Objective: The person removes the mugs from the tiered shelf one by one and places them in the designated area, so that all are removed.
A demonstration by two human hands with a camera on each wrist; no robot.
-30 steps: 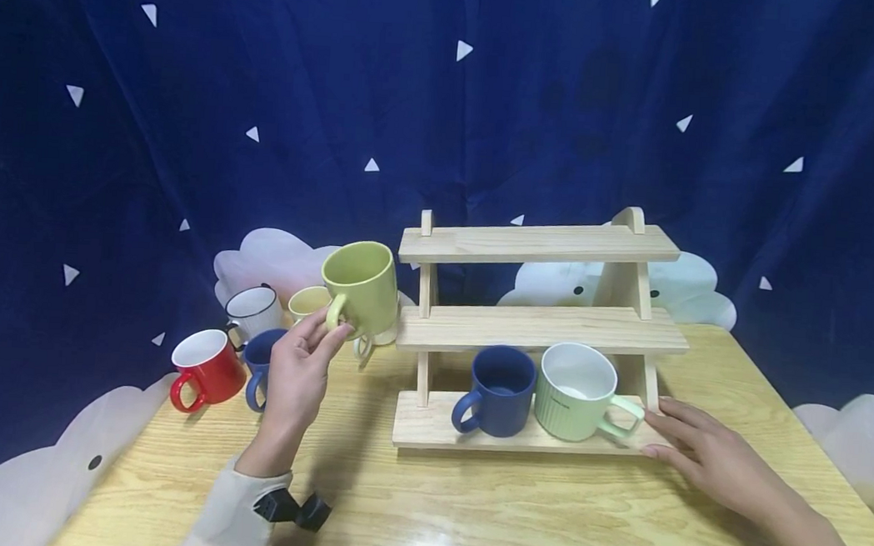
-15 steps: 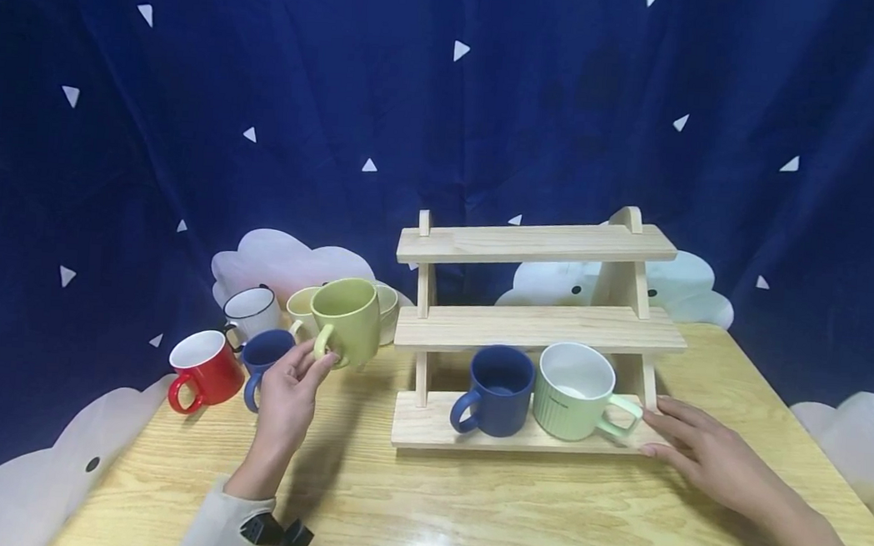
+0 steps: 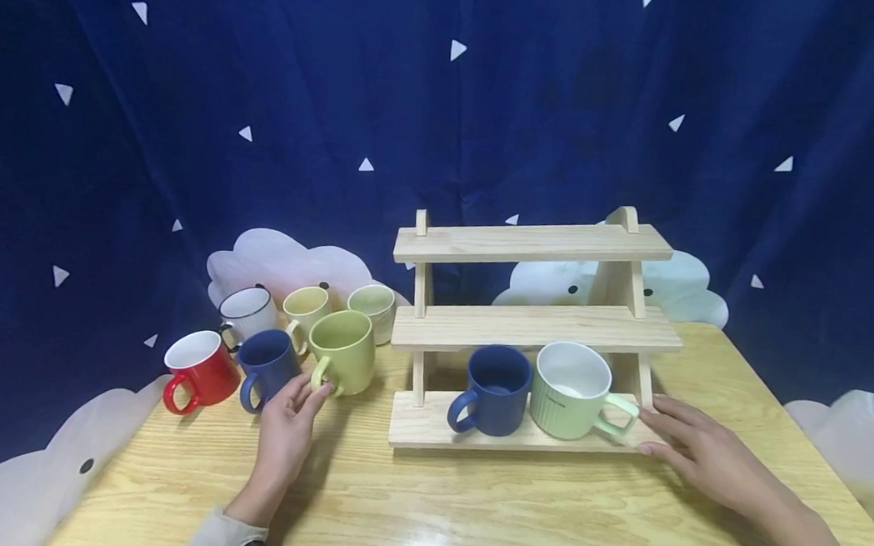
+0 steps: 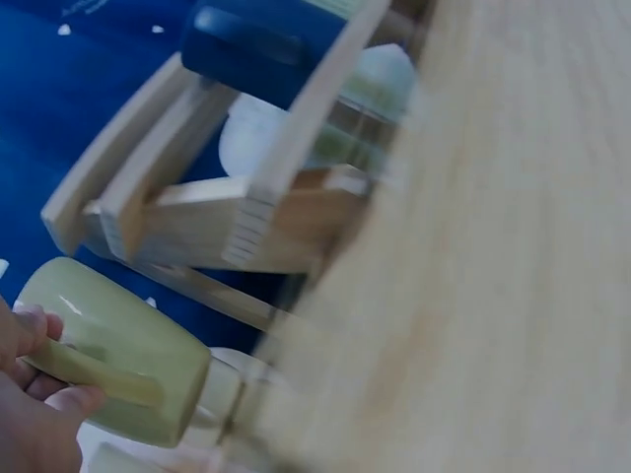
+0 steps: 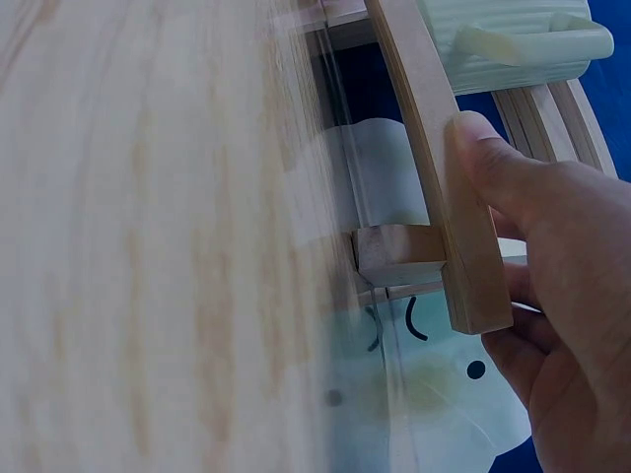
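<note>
My left hand (image 3: 288, 423) pinches the handle of a yellow-green mug (image 3: 345, 355), upright at the left of the wooden rack. In the left wrist view the same mug (image 4: 128, 345) shows with fingers and thumb around its handle. Whether its base touches the table, I cannot tell. At the rack's right end, my right hand (image 3: 711, 457) grips the bottom shelf (image 3: 428, 423). The right wrist view has the thumb on the shelf's (image 5: 463, 227) front edge and the fingers behind it. A dark blue mug (image 3: 501, 390) and a pale green ribbed mug (image 3: 568, 398) stand on that shelf.
Left on the table (image 3: 468, 509) are a red mug (image 3: 213, 376), another blue mug (image 3: 274, 363), a white mug with dark rim (image 3: 254, 316), a pale yellow mug (image 3: 307, 307) and a cream cup (image 3: 375, 307). The middle shelf (image 3: 539, 325) and top shelf (image 3: 536, 241) rise behind.
My left hand has lowered the yellow-green mug from in front of the rack's left side down toward the table, slightly left. The right hand keeps its grip on the shelf.
</note>
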